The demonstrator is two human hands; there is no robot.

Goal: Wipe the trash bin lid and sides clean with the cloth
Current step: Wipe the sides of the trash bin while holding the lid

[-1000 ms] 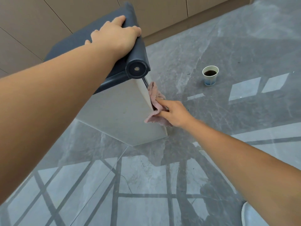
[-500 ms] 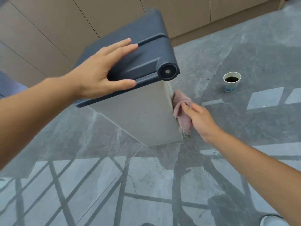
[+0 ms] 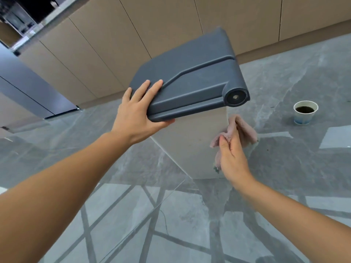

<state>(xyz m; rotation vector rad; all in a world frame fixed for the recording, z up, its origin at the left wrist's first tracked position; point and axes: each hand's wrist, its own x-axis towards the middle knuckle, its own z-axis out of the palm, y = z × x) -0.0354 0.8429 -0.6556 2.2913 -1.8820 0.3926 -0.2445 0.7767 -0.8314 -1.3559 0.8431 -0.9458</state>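
Head view. A glossy grey marble-patterned tile floor [image 3: 284,76] runs back to a row of flat beige cabinet doors [image 3: 171,21]; pale window reflections cross the tiles. A tall trash bin with pale grey flat sides [image 3: 191,141] stands on the floor, capped by a dark blue moulded plastic lid [image 3: 191,76] with a round hinge barrel at its near right corner. The left hand [image 3: 136,112] lies spread over the lid's near left corner, fingers flat on top and thumb hooked under the rim, steadying the bin. The right hand [image 3: 232,158] is closed around a bunched pink terry cloth [image 3: 243,130] held at the bin's right front edge; whether the cloth presses on the side cannot be told. A small white paper cup of dark liquid [image 3: 305,112] stands on the floor well apart to the right.

Handling, as judged: the bin appears to be light, stiff plastic, likely to slide or tip on the smooth tile unless braced at the lid rim. The cloth is soft and limp, best gripped in a wad so the palm backs it. The open cup would spill easily if knocked.
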